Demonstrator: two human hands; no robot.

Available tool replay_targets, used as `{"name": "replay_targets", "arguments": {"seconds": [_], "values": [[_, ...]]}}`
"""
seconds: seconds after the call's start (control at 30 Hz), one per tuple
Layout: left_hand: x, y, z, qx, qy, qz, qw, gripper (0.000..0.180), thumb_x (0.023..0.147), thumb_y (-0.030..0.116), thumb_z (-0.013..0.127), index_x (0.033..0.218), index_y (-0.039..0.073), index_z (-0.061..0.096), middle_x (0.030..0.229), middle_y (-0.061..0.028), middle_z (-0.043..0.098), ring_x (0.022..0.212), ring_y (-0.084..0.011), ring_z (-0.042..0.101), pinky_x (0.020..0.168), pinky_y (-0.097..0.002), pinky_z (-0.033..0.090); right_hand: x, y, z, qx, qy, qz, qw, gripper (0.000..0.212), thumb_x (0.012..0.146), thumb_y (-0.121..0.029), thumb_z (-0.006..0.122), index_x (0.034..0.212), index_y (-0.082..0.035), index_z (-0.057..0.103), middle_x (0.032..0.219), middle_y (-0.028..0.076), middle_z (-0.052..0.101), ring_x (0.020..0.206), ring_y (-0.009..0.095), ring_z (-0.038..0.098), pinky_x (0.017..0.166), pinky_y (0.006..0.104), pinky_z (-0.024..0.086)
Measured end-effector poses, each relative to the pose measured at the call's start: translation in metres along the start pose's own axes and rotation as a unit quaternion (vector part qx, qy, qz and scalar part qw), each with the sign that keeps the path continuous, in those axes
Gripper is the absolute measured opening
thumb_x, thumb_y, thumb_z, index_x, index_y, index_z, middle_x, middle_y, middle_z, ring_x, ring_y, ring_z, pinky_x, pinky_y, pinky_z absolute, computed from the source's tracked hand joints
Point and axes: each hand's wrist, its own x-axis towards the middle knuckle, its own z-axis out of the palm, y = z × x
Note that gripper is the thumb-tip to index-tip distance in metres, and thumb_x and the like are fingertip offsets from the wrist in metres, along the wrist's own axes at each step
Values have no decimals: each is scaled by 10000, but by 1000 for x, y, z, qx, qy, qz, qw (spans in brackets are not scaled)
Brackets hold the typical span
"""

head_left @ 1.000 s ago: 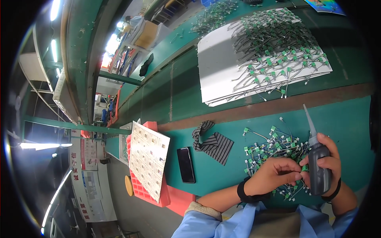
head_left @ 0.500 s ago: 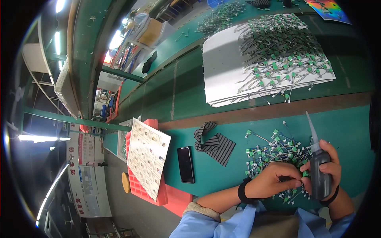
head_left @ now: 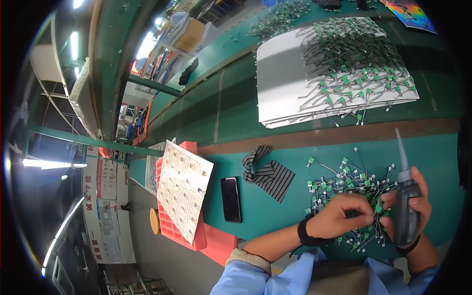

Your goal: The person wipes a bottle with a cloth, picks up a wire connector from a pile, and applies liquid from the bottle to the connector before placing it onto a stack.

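Observation:
My right hand [head_left: 421, 206] is wrapped round a dark squeeze bottle [head_left: 406, 216] with a long pale nozzle pointing up and away. Beside the bottle, a green connector [head_left: 378, 207] on a thin cable shows at the right hand's thumb and forefinger. My left hand [head_left: 344, 215] is curled just left of it, thumb and fingertips together; anything between them is too small to make out. Under and beyond both hands lies a loose pile of short cables with green blocks and white plugs [head_left: 344, 183] on the green table [head_left: 309, 221].
Left of the pile are a striped grey cloth [head_left: 276, 182] and a black phone [head_left: 231, 199]. A printed sheet [head_left: 184, 184] leans on red crates [head_left: 199, 241] at the table's left. Beyond a brown ledge [head_left: 324, 135], stacked white boards [head_left: 280, 78] bear rows of similar cables.
My left fingertips have drawn slightly apart from the right hand's. The right hand and bottle have shifted a little to the right, and the green connector shows more plainly.

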Motion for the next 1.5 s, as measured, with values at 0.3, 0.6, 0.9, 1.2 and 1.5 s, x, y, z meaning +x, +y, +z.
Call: {"name": "replay_targets", "arguments": {"seconds": [0.3,0.6,0.9,1.2,1.5], "values": [[3,-6,6,-182,-32,-127,975,82,983,78,691,1017,4,687,922,2,639,819,-48,552,693,-241,438,6,4,0,-27,-55,18,998,544,885,-75,785,1295,-137,432,1535,323,331,912,270,729,783,370,618],[0,-10,6,-186,-29,-138,972,98,981,79,693,1035,-2,683,958,-11,663,836,-62,576,729,-236,461,8,-1,-3,-50,-92,17,994,509,885,-10,727,1286,-124,436,1518,331,351,931,290,726,823,402,605],[4,-13,2,-212,-30,-122,969,89,982,57,683,1035,-14,682,961,-46,670,852,-91,607,773,-258,497,9,3,0,-38,-63,35,997,500,881,-13,724,1283,-123,448,1517,334,348,946,309,723,841,423,599],[4,-11,1,-213,-34,-124,969,93,989,55,670,1043,-19,685,958,-46,671,854,-100,618,778,-261,505,9,2,1,-10,-53,34,998,536,832,48,751,1268,-115,485,1498,328,380,976,337,726,806,414,624],[7,-12,-3,-204,-43,-134,969,99,984,47,672,1057,-19,690,990,-62,691,911,-116,649,809,-264,517,9,0,-6,-17,-93,1,996,530,853,47,733,1271,-117,452,1502,334,361,966,371,731,767,434,627]]}}
